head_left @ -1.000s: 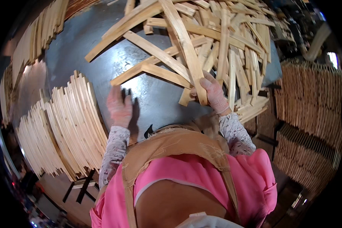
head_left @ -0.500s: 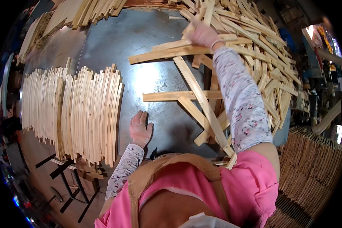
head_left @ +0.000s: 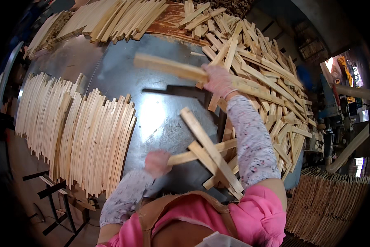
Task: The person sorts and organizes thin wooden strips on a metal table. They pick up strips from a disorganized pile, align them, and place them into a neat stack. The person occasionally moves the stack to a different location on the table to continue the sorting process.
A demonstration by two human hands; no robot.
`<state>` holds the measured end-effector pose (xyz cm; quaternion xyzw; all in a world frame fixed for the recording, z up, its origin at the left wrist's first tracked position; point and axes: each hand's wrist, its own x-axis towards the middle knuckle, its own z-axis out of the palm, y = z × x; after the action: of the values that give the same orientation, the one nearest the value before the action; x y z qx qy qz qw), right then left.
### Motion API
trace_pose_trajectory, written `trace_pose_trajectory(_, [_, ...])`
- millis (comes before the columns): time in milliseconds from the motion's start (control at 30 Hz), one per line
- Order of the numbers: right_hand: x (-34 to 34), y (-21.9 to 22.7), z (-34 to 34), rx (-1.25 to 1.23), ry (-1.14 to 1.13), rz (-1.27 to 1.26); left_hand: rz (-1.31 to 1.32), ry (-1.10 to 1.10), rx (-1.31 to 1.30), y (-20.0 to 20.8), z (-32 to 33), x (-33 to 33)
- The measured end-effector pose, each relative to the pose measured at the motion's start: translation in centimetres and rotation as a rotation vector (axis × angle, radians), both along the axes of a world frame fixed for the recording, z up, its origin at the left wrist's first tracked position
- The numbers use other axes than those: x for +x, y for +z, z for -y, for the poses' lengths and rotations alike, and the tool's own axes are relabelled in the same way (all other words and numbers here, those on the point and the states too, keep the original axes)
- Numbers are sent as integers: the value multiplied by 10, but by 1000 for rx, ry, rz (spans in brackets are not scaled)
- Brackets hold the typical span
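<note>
Filling the L part of the tabletop (head_left: 119,61): 1 wide row of sticks (head_left: 94,140), side by side, approx parallel, too many to count. Just off its near edge, 1 blk metal stand (head_left: 55,201). Along the far edge, 1 back row (head_left: 129,20) of sticks, also too many to count. Next, L hand (head_left: 157,163), blurred, fingers curled: grip clenched on the end of 1 lower stick (head_left: 183,157), which runs R over the tabletop; 2 loose sticks (head_left: 209,146) lie across it. Mid: R hand (head_left: 220,81), grip clenched around 1 upper stick (head_left: 164,65), blurred, jutting L above the tabletop w/ a shadow below; can't tell if that hand has more pcs. 2 floral sleeves (head_left: 252,136), 1 per arm. R side: 1 big messy heap of sticks (head_left: 275,94), dozens. Far R: 1 tall stack of wood strips (head_left: 329,201), then 1 pale hose (head_left: 349,150).
</note>
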<state>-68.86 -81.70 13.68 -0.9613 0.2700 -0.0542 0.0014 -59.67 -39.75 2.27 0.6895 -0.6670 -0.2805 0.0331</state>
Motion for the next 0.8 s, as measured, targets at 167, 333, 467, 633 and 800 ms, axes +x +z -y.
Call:
trace_pose_trajectory(167, [17, 182, -13, 211, -241, 675, -113, 629, 164, 33, -123, -7])
trace_pose_trajectory(333, [-1, 218, 13, 985, 122, 1195, -396, 919, -122, 33, -77, -3])
trace_pose_trajectory(467, [-4, 170, -21, 1345, -17, 1148, -423, 754, -216, 26, 27, 33])
trace_pose_trajectory(633, [-48, 53, -123, 1708, -283, 1058, -103, 851, -87, 17, -89, 18])
trace_pose_trajectory(800, [-58, -51, -206, 1930, -584, 1123, 542, 941, -240, -17, -233, 5])
